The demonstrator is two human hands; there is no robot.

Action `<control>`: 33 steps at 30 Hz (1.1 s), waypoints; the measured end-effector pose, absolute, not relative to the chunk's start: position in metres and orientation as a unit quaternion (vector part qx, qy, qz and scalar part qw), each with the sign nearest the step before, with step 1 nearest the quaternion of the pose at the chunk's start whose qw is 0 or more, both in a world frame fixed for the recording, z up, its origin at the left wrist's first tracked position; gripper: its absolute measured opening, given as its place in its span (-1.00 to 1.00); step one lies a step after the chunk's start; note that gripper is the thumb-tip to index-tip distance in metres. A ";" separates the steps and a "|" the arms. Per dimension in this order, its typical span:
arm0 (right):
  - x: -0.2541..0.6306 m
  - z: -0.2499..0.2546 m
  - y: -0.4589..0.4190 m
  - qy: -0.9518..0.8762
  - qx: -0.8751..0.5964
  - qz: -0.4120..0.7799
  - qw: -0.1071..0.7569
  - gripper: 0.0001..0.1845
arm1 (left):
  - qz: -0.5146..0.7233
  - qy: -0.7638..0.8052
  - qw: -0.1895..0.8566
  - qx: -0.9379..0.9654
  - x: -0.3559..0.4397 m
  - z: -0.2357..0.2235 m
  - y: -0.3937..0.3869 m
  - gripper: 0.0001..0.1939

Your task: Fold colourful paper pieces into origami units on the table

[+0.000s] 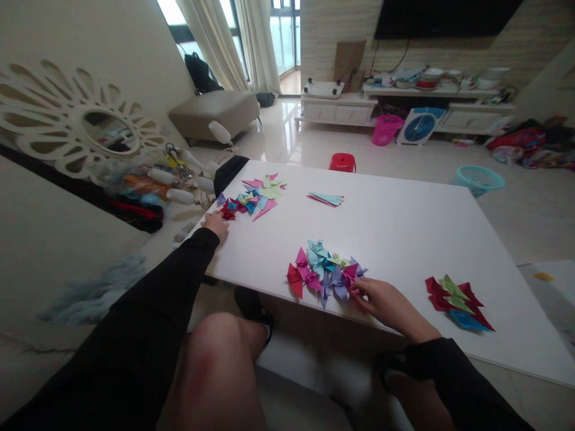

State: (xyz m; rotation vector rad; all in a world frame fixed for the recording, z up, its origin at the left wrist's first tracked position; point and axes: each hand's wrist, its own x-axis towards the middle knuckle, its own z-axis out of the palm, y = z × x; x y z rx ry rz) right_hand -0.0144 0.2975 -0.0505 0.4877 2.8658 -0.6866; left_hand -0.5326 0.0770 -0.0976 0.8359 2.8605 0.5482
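Folded paper cranes (326,281) in pink, red, purple and light blue are heaped near the front edge of the white table (395,233). At the heap's right side, my right hand (380,299) has its thumb and fingers closed on a magenta paper crane (350,274). My left hand (216,225) rests at the table's left end with its fingers apart. It touches the edge of another group of small folded papers, beside a dark red piece (228,212). Behind these lie flatter pink and pale green folded papers (271,187).
A thin stack of folded paper strips (326,199) lies mid-table. Red, green and blue folded papers (458,302) lie at the right. Beyond the table stand a red stool (342,162) and a teal basket (480,178). A lamp with white shades (197,179) is close to the left end.
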 end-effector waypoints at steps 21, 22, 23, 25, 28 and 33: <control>0.002 -0.029 0.309 0.893 0.262 -0.244 -0.273 -0.71 | 0.346 0.659 0.165 0.647 -0.201 -0.015 0.197 -0.69; 0.002 -0.029 0.309 0.879 0.266 -0.258 -0.300 -0.72 | 0.340 0.662 0.167 0.647 -0.197 -0.021 0.201 -0.68; 0.002 -0.028 0.308 0.868 0.265 -0.273 -0.317 -0.74 | 0.332 0.664 0.170 0.649 -0.196 -0.026 0.205 -0.68; 0.001 -0.029 0.306 0.860 0.251 -0.300 -0.327 -0.82 | 0.319 0.658 0.180 0.658 -0.197 -0.036 0.211 -0.69; -0.002 -0.033 0.303 0.877 0.219 -0.311 -0.294 -0.84 | 0.332 0.648 0.195 0.657 -0.201 -0.041 0.218 -0.73; -0.011 -0.038 0.301 0.879 0.231 -0.305 -0.284 -0.95 | 0.354 0.647 0.210 0.641 -0.201 -0.034 0.228 -0.79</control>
